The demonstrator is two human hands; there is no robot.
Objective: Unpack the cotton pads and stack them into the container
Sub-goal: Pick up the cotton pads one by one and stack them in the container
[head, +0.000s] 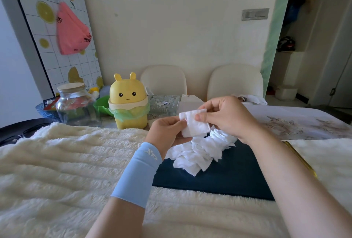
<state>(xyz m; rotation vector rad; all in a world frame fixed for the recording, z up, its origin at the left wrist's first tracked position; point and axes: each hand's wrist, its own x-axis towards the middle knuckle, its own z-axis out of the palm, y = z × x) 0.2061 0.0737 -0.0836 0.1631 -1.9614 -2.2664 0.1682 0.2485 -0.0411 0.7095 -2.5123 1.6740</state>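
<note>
Cotton pad [194, 124] hangs just above the pile of cotton pads [198, 154], long axis near upright. The left hand [167, 131] pinches its left edge and the right hand [226, 116] its upper right corner. The receiving container is unclear. A glass jar [74, 104] stands far left of the pile.

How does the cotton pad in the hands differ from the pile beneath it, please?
The held cotton pad is flat and raised, pinched by the left hand and right hand; the pile of pads is jumbled and lies on the dark blue mat. Both are white.
</note>
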